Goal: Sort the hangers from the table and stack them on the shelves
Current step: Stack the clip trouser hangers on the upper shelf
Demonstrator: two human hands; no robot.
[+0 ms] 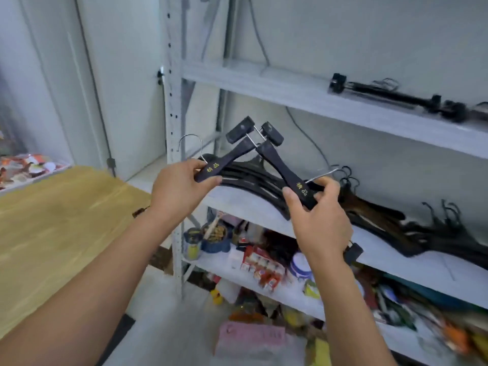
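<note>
Bottom-shelf clutter point(396, 313) blurred beyond telling

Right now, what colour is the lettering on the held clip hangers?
Gold lettering on black clip hangers, clearest in the head view.

Left hand point(179, 186) and right hand point(319, 223) each hold a black clip hanger point(232, 154).

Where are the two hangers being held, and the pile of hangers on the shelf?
Left-hand hanger point(229, 157), head view, on its dark arm.
Right-hand hanger point(280, 169), head view, on its dark arm.
Hanger pile point(250, 178), head view, on the curved black stack.
</note>
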